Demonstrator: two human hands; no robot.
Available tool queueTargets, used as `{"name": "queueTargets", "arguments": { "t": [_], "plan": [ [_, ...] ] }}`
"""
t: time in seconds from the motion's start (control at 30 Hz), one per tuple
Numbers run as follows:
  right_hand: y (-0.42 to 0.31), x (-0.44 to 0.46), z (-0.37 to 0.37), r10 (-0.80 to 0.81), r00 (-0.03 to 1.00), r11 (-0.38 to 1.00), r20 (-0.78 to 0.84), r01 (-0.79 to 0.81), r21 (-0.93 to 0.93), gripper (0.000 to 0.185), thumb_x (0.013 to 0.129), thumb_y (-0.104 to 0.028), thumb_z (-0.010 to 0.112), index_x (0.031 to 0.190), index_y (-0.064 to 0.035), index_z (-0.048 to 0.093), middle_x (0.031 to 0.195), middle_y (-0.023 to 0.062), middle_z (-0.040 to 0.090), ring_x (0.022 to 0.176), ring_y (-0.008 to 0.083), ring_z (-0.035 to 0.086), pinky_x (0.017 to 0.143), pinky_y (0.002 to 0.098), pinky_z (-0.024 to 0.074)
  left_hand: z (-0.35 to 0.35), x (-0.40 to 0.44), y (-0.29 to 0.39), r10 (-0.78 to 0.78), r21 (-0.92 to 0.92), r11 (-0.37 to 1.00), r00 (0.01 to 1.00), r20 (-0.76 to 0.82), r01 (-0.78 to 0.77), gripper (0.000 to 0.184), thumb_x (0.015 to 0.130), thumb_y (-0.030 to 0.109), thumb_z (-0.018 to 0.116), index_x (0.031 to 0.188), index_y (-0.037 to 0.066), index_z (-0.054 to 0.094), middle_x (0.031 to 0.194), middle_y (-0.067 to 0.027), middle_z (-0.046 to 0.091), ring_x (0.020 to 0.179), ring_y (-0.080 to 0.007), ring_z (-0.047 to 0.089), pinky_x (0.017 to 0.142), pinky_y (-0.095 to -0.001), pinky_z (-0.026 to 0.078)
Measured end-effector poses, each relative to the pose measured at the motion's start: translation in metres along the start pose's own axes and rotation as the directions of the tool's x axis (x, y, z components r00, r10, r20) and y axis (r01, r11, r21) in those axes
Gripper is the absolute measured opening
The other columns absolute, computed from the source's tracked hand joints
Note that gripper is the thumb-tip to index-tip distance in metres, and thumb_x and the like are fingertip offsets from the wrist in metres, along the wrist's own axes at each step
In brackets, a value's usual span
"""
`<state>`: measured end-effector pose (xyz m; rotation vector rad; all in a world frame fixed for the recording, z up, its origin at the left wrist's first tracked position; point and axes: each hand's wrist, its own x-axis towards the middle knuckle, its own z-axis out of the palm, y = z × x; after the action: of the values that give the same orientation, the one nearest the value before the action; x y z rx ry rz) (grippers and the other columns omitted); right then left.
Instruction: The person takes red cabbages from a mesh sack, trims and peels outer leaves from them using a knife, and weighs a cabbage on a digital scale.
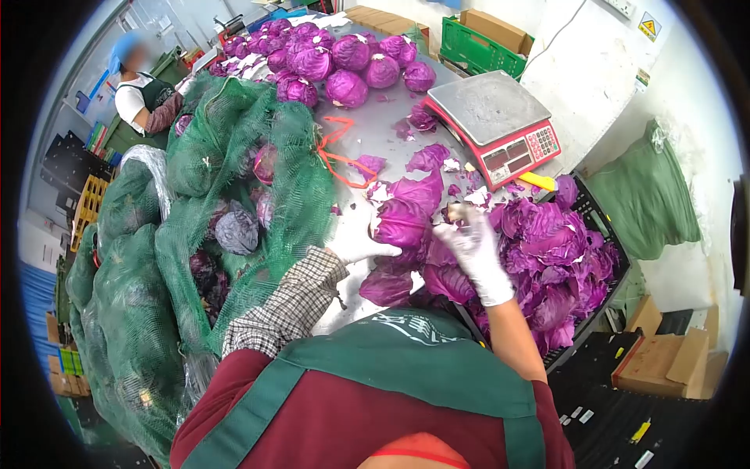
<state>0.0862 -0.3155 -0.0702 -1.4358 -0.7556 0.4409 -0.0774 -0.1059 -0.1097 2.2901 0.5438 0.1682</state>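
Observation:
My left hand (358,236), in a white glove, grips a red cabbage (401,223) from its left side, with the thumb along the lower front. To the right, my gloved right hand (478,254) is raised over loose leaves, its fingers curled. A small pale brownish bit shows at its fingertips; I cannot tell what it is. Loose purple leaves (449,281) lie beneath and between the hands. Close by on the right, a black crate (617,234) is heaped with stripped cabbage leaves (558,254).
Whole red cabbages (348,87) are piled at the table's far end. Green mesh sacks (176,258) of cabbages crowd the left. A red scale (500,129) stands at right, a yellow-handled tool (537,181) beside it. A co-worker (144,98) stands far left.

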Motion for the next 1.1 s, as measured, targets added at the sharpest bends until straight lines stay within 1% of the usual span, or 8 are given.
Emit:
{"name": "queueTargets", "arguments": {
  "t": [0.13,0.23,0.33,0.5,0.63,0.83,0.87,1.1],
  "plan": [
    [0.018,-0.019,0.031,0.056,0.985,0.890,0.161,0.024,-0.455,0.052,0.073,-0.019,0.080,0.115,-0.0028,0.053,0.096,0.0105,0.056,0.087,0.0214,0.059,0.078,0.0300,0.0498,-0.010,-0.009,0.026,-0.032,-0.010,0.999,0.999,0.006,0.032,0.116,0.057,0.039,0.089,0.146,0.004,0.023,0.146,-0.0224,0.024,0.138,-0.0365,0.022,0.114,-0.0448,0.021],
    [0.058,-0.016,0.029,0.083,0.982,0.982,0.168,-0.051,-0.183,0.046,0.078,-0.005,0.070,0.119,0.0011,0.049,0.099,0.0090,0.056,0.090,0.0181,0.057,0.080,0.0281,0.0472,-0.002,-0.013,0.013,-0.057,0.134,0.989,0.998,-0.032,0.061,0.119,0.059,0.031,0.089,0.149,0.003,0.014,0.150,-0.0218,0.018,0.142,-0.0334,0.017,0.114,-0.0436,0.023],
    [0.066,-0.004,0.006,0.017,0.991,0.846,0.133,0.057,-0.530,0.035,0.083,-0.002,0.062,0.115,0.0071,0.051,0.088,0.0042,0.059,0.079,0.0124,0.057,0.069,0.0260,0.0474,0.003,-0.013,-0.014,-0.034,-0.380,0.924,0.999,0.032,0.044,0.109,0.064,0.011,0.084,0.149,0.005,0.016,0.151,-0.0174,0.021,0.138,-0.0271,0.027,0.111,-0.0407,0.030],
    [0.096,-0.007,-0.002,0.274,0.958,0.935,-0.082,-0.286,-0.210,0.029,0.080,-0.001,0.059,0.108,0.0070,0.056,0.102,0.0167,0.065,0.095,0.0216,0.063,0.081,0.0300,0.0486,-0.015,-0.014,-0.015,-0.107,-0.665,0.701,0.960,0.259,0.258,0.090,0.069,-0.001,0.078,0.144,0.005,0.029,0.134,-0.0114,0.051,0.126,-0.0213,0.046,0.109,-0.0378,0.034],
    [0.097,-0.009,-0.001,0.284,0.954,0.937,-0.097,-0.297,-0.182,0.027,0.081,-0.002,0.059,0.107,0.0067,0.056,0.098,0.0139,0.066,0.092,0.0208,0.064,0.079,0.0304,0.0490,-0.051,-0.008,-0.028,-0.451,-0.517,0.686,0.857,0.251,0.512,0.083,0.075,0.037,0.075,0.141,0.005,0.036,0.130,-0.0079,0.053,0.119,-0.0223,0.048,0.097,-0.0399,0.038],
    [0.070,-0.006,0.014,0.070,0.997,0.904,0.020,-0.055,-0.424,0.020,0.078,-0.011,0.062,0.091,0.0020,0.055,0.084,0.0206,0.060,0.079,0.0352,0.061,0.072,0.0357,0.0482,-0.055,0.047,0.028,-0.352,-0.401,0.845,0.933,0.080,0.353,0.109,0.065,0.057,0.078,0.139,-0.008,0.032,0.139,-0.0260,0.040,0.130,-0.0308,0.041,0.108,-0.0371,0.033],
    [0.073,-0.006,0.009,0.100,0.995,0.898,-0.002,-0.091,-0.431,0.019,0.078,-0.011,0.063,0.090,0.0018,0.055,0.084,0.0201,0.060,0.078,0.0343,0.061,0.071,0.0357,0.0482,-0.024,0.050,0.021,-0.362,0.144,0.883,0.844,-0.396,0.446,0.082,0.071,0.051,0.077,0.122,-0.007,0.050,0.111,-0.0175,0.060,0.102,-0.0232,0.059,0.093,-0.0337,0.045],
    [0.095,-0.001,-0.027,0.097,0.991,0.979,-0.089,-0.111,-0.169,0.009,0.082,0.000,0.056,0.091,-0.0029,0.054,0.077,0.0015,0.054,0.068,0.0105,0.050,0.065,0.0236,0.0434,-0.035,-0.042,-0.030,-0.070,-0.262,0.965,0.978,-0.194,0.017,0.095,0.066,0.023,0.085,0.140,0.000,0.030,0.133,-0.0192,0.044,0.124,-0.0264,0.045,0.106,-0.0380,0.036]
  ]
}}
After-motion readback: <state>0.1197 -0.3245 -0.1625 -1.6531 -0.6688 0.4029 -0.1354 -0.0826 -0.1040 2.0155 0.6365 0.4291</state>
